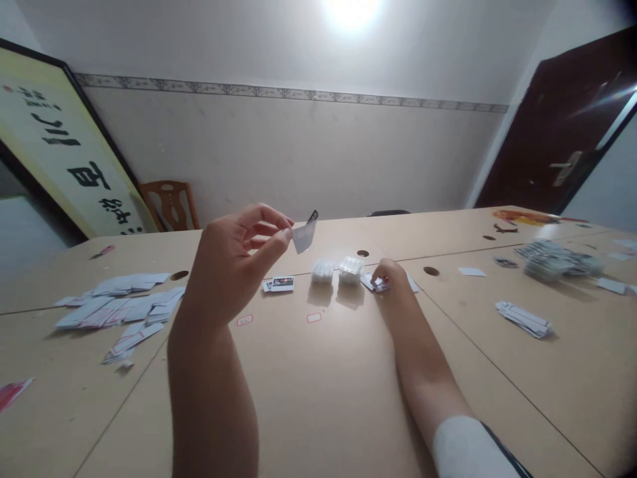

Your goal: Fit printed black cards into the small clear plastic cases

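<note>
My left hand [243, 255] is raised above the table and pinches a small translucent plastic sleeve [303, 237] between thumb and forefinger. A dark strip shows at the sleeve's upper edge. On the table, my right hand [389, 273] has its fingers curled down on a small pile of white cards [368, 281], gripping at them. Beside that hand stand two stacks of clear plastic sleeves, a right stack [350, 267] and a left stack [322, 271]. Left of them lie photo cards [283, 284] with dark pictures.
Bundles of white paper slips [107, 311] spread over the left side. Two red-bordered labels lie in front, one being a near label [314, 318]. At right are a slip bundle [523, 320] and a heap of sleeved cards [560, 259]. Cable holes [431, 271] pierce the table.
</note>
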Tool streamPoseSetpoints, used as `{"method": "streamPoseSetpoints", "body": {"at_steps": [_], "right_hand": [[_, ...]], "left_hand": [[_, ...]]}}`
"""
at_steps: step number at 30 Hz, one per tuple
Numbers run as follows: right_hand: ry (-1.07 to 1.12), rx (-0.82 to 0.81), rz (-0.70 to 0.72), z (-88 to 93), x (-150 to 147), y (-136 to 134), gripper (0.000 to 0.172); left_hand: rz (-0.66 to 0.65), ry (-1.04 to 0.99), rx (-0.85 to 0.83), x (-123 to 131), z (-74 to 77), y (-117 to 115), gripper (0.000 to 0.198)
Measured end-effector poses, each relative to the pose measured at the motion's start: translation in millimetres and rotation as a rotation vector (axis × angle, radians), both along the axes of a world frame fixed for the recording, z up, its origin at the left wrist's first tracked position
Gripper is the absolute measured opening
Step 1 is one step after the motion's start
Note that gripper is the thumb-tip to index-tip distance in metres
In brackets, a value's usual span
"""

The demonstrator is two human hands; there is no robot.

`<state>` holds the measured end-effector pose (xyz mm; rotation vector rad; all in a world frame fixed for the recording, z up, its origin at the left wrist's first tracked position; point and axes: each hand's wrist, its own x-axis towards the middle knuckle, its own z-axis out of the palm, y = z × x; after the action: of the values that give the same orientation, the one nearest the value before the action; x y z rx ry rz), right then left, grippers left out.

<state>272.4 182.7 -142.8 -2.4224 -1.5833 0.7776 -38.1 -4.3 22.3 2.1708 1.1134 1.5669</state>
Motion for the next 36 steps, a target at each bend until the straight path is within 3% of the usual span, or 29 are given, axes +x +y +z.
{"method": "streamPoseSetpoints", "body": {"at_steps": [4,12,19,29,33,36], "right_hand": [[-0.002,-0.155,-0.073,1.1,1.6,12.1,0.022],[0.044,-0.161,-0.097,-3.6,3.1,11.7,0.020],[0.127,-0.105,-0.081,4.3,12.7,-1.7,0.034],[0.210,-0.159,-0.211,-5.0,30.5,-6.4,0.036],[0.201,-0.066,-0.241,0.5,29.8,-10.5,0.032],[0.221,0.121,-0.189,21.9,30.5,-21.0,0.028]], "left_hand": [[-0.016,-0.006,-0.003,0.0,-0.5,1.2,0.004],[-0.015,-0.004,-0.015,0.3,-0.2,-0.6,0.004],[-0.008,0.012,-0.001,2.2,0.1,-0.5,0.005],[0.000,0.031,-0.021,4.7,0.9,-0.6,0.005],[-0.001,0.022,-0.019,4.4,0.6,-0.8,0.005],[-0.001,0.031,-0.020,4.2,0.5,-0.7,0.006]]}}
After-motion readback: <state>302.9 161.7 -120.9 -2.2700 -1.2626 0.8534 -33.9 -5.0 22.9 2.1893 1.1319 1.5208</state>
